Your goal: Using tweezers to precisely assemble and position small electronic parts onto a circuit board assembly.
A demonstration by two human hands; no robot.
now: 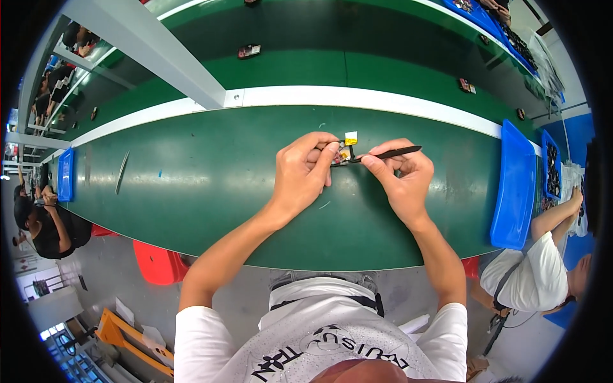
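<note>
Above the green bench, my left hand (301, 167) pinches a small electronic part (343, 155) with a dark frame. A yellow-and-white label (351, 138) stands up at its far edge. My right hand (410, 184) is closed around a slim black tool (401, 152) shaped like tweezers. Its broad end points out to the right, and its thin tip reaches left to the part, close to my left fingertips. Whether the tip touches the part is too small to tell. My left fingers cover much of the part.
On the green bench (223, 210) lies a thin pale strip (122, 172) at left. Blue trays stand at the left end (66, 175) and right end (514, 185). Beyond a white rail (306, 96), small parts lie on a green belt (287, 67). Co-workers sit at both sides.
</note>
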